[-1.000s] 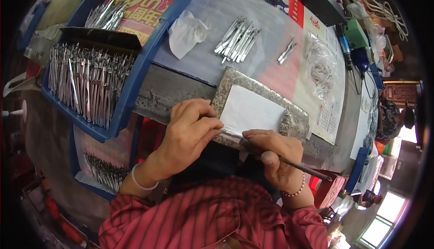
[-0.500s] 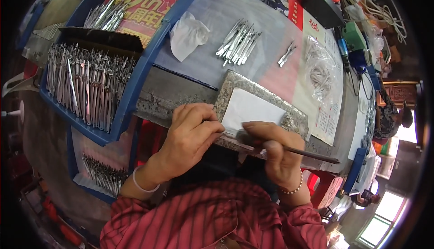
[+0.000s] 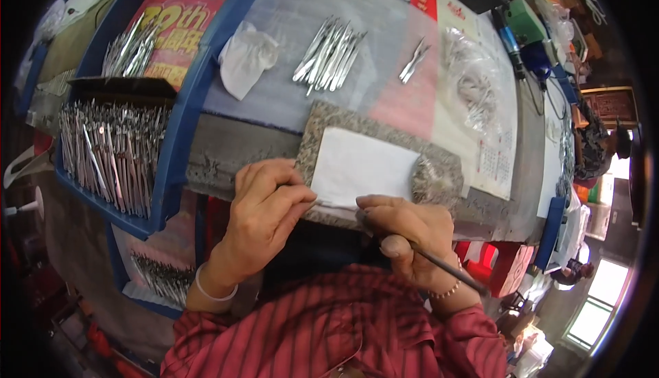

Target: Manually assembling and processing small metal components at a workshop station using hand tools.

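Note:
My left hand [image 3: 264, 206] is closed in a pinch at the near left edge of a speckled stone block [image 3: 312, 127]. Between its fingertips is one end of a slim silver metal piece [image 3: 336, 206], lying along the near edge of a white paper sheet [image 3: 367, 162] on the block. My right hand [image 3: 415, 234] grips what looks like a small hammer [image 3: 449, 269]; its thin dark handle points toward the lower right. The grey head sits by the right fingertips, partly hidden, close to the metal piece. A crumpled clear plastic piece [image 3: 436, 179] rests on the block's right end.
Beyond the block lie a pile of slim silver metal tools [image 3: 329, 55], two or so more [image 3: 414, 60], crumpled white paper [image 3: 246, 59] and a clear plastic bag [image 3: 477, 93]. Blue trays [image 3: 180, 127] packed with similar tools stand at left. A person [image 3: 600, 151] is far right.
The view has shifted, so the bench appears further left. The right hand's hammer handle now tilts more steeply toward me, and its head is less blurred. The left hand keeps its pinch.

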The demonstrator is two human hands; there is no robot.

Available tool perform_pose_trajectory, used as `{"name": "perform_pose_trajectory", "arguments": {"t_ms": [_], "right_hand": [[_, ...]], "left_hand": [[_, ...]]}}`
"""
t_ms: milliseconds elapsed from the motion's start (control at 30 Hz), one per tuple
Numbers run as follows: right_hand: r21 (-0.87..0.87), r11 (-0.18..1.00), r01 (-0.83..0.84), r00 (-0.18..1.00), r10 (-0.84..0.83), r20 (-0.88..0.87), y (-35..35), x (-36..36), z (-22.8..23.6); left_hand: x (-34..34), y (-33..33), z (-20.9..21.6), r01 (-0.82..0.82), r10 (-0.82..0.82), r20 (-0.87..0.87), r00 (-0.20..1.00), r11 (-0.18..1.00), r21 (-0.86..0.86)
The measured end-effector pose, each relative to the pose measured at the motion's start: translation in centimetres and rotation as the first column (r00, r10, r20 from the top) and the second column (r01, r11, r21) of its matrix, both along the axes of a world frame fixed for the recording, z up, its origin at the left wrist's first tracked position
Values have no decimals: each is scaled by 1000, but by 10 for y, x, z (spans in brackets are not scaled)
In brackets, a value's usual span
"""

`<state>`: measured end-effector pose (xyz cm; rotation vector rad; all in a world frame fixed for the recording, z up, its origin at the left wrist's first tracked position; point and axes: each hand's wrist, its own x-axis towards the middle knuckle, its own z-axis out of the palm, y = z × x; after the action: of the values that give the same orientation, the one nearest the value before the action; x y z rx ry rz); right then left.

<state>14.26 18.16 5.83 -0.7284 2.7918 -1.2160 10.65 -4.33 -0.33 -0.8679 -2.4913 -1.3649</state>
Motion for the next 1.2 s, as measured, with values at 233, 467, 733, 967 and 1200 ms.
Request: {"name": "perform_pose_trajectory", "arguments": {"t_ms": [233, 467, 733, 967, 1200], "right_hand": [[-336, 854, 397, 906, -307, 292, 25, 35, 3], [-323, 852, 412, 911, -375, 175, 47, 59, -4], [-738, 379, 559, 829, -235, 507, 73, 69, -14], [-650, 520, 555, 816, -189, 546, 88, 80, -41], [-596, 650, 472, 879, -293, 377, 88, 77, -46]], "left_hand": [[4, 2, 3, 11, -11, -3, 1000, 999, -52], [6, 4, 9, -26, 19, -54, 998, 991, -135], [8, 3, 30, -38, 34, -33, 999, 992, -117], [-24, 30, 64, -334, 332, 84, 939, 943, 4], [-104, 81, 37, -389, 352, -253, 901, 914, -115]]}}
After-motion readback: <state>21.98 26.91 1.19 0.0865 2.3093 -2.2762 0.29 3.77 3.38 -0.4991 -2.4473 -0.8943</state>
